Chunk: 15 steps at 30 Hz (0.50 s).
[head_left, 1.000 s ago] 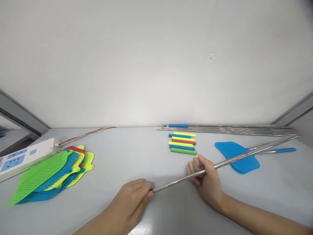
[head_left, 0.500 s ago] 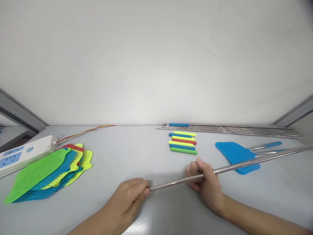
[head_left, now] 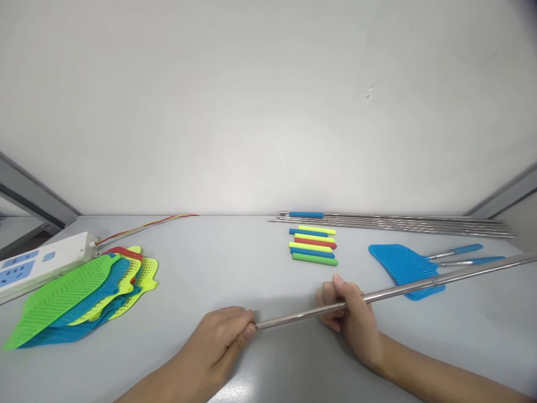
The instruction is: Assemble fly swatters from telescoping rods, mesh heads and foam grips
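Observation:
A long metal telescopic rod [head_left: 394,291] slants up to the right across the front of the table and leaves the picture at the right edge. My left hand [head_left: 224,341] is closed round its thin left end, which the fingers hide. Further right, my right hand [head_left: 348,313] is closed on the rod too, thumb pointing up. Behind the right hand lie several coloured handle sleeves [head_left: 312,246] in yellow, blue, red and green. Under and beyond the rod is a blue fly-swatter head [head_left: 405,266], with two blue-handled metal rods beside it.
On the left, perforated swatter heads [head_left: 67,291] in green, blue, yellow and red lie piled against a white power strip [head_left: 54,254]. A red and yellow cable [head_left: 146,226] runs from the strip. Several metal rods [head_left: 398,223], one with a blue sleeve, lie along the wall.
The rod's right part sits slightly lower, uncovering more of a blue handle behind it. Both hands keep their hold, the right shifted a little left and down.

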Tool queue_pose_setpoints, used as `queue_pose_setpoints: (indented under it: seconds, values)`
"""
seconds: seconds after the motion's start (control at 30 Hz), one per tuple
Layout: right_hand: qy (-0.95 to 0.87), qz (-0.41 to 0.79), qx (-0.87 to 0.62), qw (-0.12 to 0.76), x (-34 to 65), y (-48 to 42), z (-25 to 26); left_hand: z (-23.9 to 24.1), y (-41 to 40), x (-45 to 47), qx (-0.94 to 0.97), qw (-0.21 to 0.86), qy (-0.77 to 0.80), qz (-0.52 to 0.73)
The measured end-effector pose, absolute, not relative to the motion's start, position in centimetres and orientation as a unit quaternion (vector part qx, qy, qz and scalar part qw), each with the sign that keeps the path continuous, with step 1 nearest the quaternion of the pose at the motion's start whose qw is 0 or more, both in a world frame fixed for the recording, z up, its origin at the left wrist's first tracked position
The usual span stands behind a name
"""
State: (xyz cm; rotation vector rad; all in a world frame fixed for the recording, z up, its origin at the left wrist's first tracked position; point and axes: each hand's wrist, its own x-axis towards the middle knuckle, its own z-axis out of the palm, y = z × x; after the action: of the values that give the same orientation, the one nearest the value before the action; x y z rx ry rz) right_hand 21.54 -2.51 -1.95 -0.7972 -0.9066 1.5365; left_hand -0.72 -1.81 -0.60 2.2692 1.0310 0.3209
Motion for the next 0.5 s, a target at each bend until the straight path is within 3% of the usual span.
queue_pose_setpoints:
  seconds: [0.5]
  values:
    - [-0.414, 0.658, -0.353, 0.520, 21.66, -2.60, -2.20, -0.59, -1.88, -0.79, 0.858, 0.308, 0.391, 0.125]
